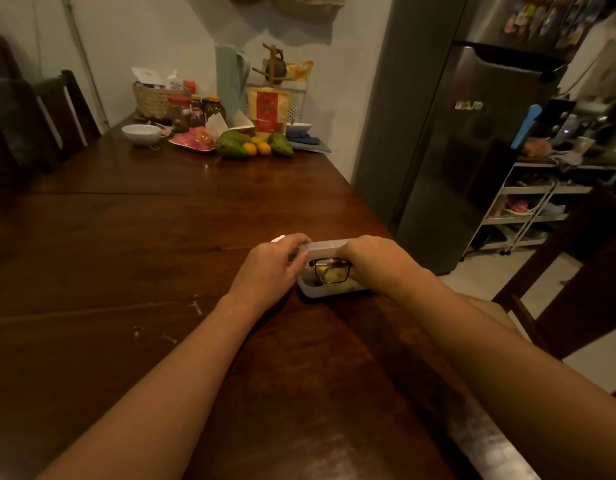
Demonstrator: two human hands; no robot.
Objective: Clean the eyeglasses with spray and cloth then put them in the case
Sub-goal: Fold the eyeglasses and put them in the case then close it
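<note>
Sitting on a dark wooden bench (126,237) near its right edge, a pale grey case (331,289) is seen open, with its lid (325,245) tipped up at the back. The lid is gripped from both sides: the left hand (272,268) is curled round its left end, and the right hand (376,261) is closed over its right end and reaches down over the right side of the case. Black-framed eyeglasses (331,270) are lodged inside the case, one rectangular lens showing between the hands, with something yellowish seen through or behind it, maybe a cloth, can't be told for sure. A small white tip (278,239) is poking out just past the left hand's knuckles; what it belongs to can't be made out.

Readable text is pretty scarce tbh. A silver badge (468,106) is stuck on the grey fridge (473,150) to the right, but the letters are too smeared to be read. A tan pouch with a red label (266,110) is stood at the far end of the bench, print not legible either. Around it, a white bowl (141,134), a woven basket (154,100), a few jars (195,110), green fruit (232,144) and small orange fruit (256,148) are clustered, well apart from the case. Magnets (542,15) are dotted over the fridge's upper door.
</note>
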